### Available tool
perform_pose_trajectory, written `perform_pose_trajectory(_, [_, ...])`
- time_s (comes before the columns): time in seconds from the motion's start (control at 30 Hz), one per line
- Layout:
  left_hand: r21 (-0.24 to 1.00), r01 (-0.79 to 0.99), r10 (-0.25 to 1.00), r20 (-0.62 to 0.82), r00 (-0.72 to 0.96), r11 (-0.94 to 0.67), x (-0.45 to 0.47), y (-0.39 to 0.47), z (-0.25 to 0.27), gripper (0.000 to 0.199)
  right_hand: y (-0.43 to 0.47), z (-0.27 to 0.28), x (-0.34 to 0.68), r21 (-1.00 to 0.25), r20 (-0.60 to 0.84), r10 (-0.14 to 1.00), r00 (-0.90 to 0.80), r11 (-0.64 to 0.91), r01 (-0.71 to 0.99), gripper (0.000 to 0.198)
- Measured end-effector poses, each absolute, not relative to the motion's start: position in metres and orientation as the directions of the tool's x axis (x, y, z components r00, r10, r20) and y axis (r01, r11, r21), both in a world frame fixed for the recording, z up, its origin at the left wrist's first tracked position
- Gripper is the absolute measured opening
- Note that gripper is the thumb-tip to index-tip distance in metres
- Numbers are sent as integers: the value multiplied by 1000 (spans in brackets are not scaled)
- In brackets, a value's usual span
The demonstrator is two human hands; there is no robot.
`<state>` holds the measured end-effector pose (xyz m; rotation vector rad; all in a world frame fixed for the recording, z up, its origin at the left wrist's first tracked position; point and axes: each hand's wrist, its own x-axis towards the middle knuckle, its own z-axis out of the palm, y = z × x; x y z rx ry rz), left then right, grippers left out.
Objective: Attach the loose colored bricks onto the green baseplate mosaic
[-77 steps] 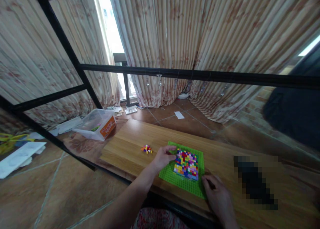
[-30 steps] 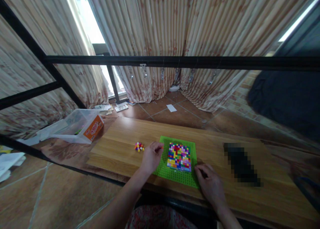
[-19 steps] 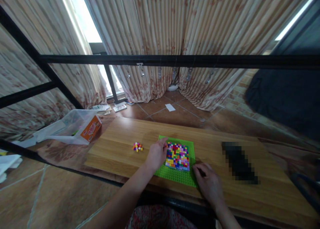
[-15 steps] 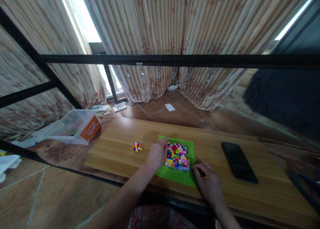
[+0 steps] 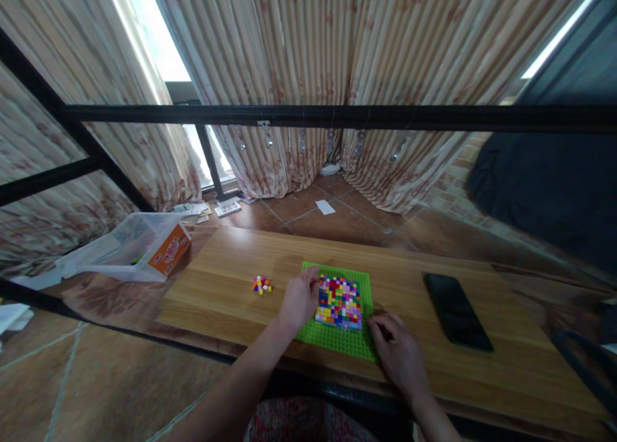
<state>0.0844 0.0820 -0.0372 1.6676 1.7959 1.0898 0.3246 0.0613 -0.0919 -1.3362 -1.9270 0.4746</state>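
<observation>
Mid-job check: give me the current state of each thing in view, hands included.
Left hand: fingers bent at the mosaic's left edge; grip unclear
Right hand: fingers curled, by the baseplate's right edge
Green baseplate: flat, partly covered
Block mosaic: multicoloured, on the baseplate
Loose bricks: small heap, off the baseplate
Phone: flat, dark
Plastic box: open-topped
Curtains: drawn, gap at left

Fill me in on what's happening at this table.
A person's left hand is at the left edge of a patch of colourful bricks on a green baseplate; whether it holds a brick, I can't tell. The right hand is by the baseplate's right edge. Loose bricks lie to the left, a phone to the right.
</observation>
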Motion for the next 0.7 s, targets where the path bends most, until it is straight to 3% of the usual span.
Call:
perform_pose_trajectory(0.47, [935, 355, 962, 96, -257, 2, 83, 86, -43, 34, 60, -91, 323, -661, 376, 911, -168, 391, 640, 24])
perform_pose_trajectory(0.7, [909, 416, 949, 113, -296, 21, 86, 84, -40, 31, 61, -91, 324, -665, 357, 917, -178, 383, 641, 24])
